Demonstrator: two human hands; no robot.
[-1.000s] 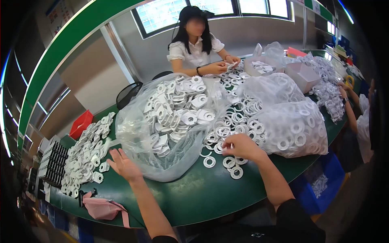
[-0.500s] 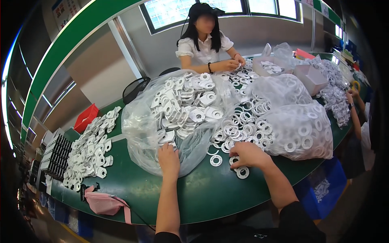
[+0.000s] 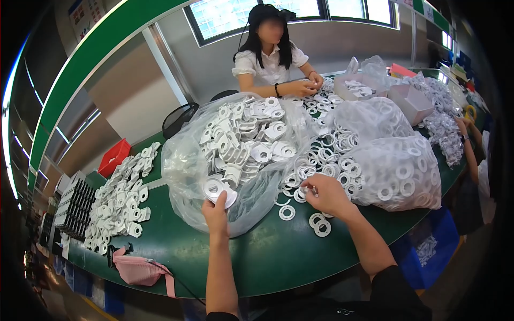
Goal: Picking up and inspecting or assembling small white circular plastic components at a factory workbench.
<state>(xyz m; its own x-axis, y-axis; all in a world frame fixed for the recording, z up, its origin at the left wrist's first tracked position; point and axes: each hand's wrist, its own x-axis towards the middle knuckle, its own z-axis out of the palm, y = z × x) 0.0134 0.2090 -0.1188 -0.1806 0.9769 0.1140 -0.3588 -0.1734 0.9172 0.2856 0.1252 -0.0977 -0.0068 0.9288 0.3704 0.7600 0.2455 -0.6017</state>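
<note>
White parts (image 3: 230, 197) look smooth matt plastic, bag (image 3: 184, 160) thin glossy plastic film, worktop (image 3: 267, 262) smooth with slight sheen, pouch (image 3: 138, 270) matt cloth.

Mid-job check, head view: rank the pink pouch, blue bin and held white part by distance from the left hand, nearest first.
1. White part, gripped in the left hand.
2. Pink pouch, left, near the table edge.
3. Blue bin, far right, below the tabletop.
</note>
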